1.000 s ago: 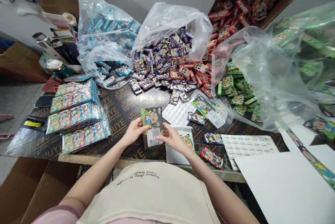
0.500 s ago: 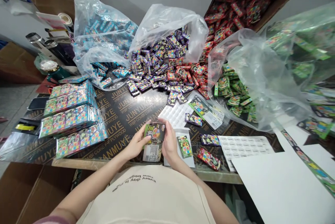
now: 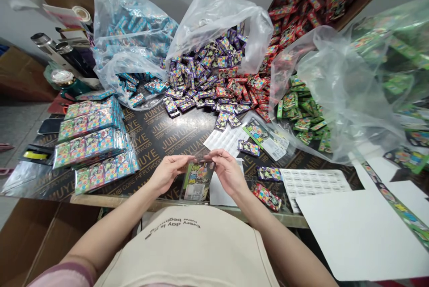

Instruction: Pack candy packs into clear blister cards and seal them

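Note:
Close to my apron hangs a clear plastic bag (image 3: 198, 184) with a dark printed card inside, colourful at its top and greyish at its lower end. My left hand (image 3: 169, 173) pinches the bag's upper left corner. At the upper right corner, the fingers of my right hand (image 3: 229, 173) are closed on the same edge. Under my right hand lies a white sheet of paper (image 3: 219, 192), partly covered. Right of that hand are a purple packet (image 3: 269, 173) and a red packet (image 3: 267, 196) on the table.
Stacks of filled multicolour packs (image 3: 100, 148) stand at left. Along the back are plastic bags with blue packets (image 3: 134, 32), purple packets (image 3: 201, 68) and green packets (image 3: 301, 108), plus loose red packets (image 3: 254, 90). A sticker sheet (image 3: 317, 182) and white boards (image 3: 355, 233) lie at right.
Both hands have gone from the bag's sides to its top corners, now pinching the edge. The green packet on the white paper is no longer visible, with my right hand over that area.

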Available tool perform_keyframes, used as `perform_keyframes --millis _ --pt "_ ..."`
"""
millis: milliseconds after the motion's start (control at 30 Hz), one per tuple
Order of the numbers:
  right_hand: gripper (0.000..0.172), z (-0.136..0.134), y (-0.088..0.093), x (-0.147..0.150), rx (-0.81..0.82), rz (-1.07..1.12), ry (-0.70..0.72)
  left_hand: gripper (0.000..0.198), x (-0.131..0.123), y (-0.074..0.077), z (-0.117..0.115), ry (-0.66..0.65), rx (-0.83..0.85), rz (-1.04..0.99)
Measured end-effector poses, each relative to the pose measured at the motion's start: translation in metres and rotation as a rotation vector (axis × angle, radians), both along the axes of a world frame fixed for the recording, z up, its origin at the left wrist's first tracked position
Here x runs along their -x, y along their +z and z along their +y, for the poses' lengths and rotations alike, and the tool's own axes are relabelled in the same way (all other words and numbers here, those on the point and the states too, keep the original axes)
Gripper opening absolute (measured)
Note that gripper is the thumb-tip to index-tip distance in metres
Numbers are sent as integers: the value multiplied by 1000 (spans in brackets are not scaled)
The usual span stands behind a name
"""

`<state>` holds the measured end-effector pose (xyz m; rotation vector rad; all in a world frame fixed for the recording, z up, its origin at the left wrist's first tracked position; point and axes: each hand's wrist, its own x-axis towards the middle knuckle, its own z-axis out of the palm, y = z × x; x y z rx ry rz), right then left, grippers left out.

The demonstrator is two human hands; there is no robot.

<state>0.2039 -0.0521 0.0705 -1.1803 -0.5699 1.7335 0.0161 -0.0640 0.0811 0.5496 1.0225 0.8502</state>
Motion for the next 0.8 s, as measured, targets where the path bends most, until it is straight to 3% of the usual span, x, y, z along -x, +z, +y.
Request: perform_keyframes --millis 167,300,400,467,533,667,733,800 --pt "7 -6 -3 2 -122 -67 37 22 0 2 2 -22 -18 123" --pt "13 -13 -6 -3 -431 -356 100 12 1 14 -1 11 -386 407" --pt "20 -17 -9 -14 -704 -545 162 7 0 22 -5 -75 -651 589" --pt "22 -20 -10 -20 -826 -593 210 8 -1 24 -8 -131 -714 637" --pt "23 -23 -10 -22 -839 -615 218 11 -1 23 -7 -149 -721 651" --pt "22 -23 -8 -20 -623 -512 166 12 0 19 -3 -133 -741 649" --pt "18 -21 -7 -19 -588 -463 151 7 0 18 -3 -108 -856 672" --pt "14 -20 -6 -20 -665 -495 142 5 1 18 -4 -104 -1059 734"
